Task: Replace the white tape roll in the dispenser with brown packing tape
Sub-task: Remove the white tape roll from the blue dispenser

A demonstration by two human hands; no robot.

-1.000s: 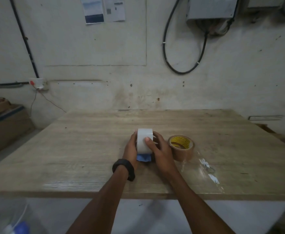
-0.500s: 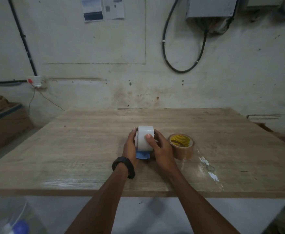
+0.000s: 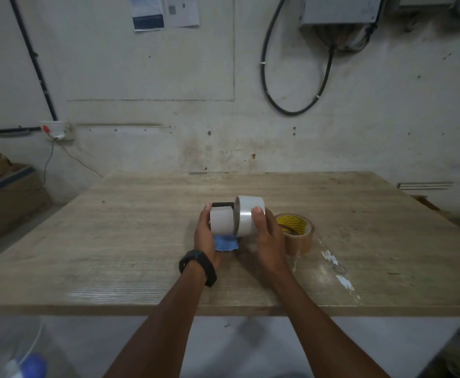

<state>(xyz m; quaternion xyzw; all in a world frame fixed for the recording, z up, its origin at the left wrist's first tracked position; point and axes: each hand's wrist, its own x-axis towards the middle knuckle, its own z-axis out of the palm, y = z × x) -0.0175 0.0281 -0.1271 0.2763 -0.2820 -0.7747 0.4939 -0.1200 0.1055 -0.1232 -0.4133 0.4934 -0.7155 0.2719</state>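
Observation:
My left hand [image 3: 204, 236] grips the tape dispenser [image 3: 222, 223], a pale body with a black top and a blue handle showing below. My right hand [image 3: 267, 238] holds the white tape roll [image 3: 246, 215], thumb on its outer face. The roll sits just right of the dispenser body, with a dark gap between them. The brown packing tape [image 3: 297, 236], with a yellow core, lies flat on the wooden table [image 3: 141, 241] right of my right hand.
Scraps of clear tape [image 3: 335, 266] stick to the table near its front right. Cardboard boxes [image 3: 2, 192] stand on the floor at the left. A black cable [image 3: 291, 110] hangs on the wall behind.
The white roll has slid to the right off the dispenser with my right hand. The dispenser's pale body and black top now show beside it.

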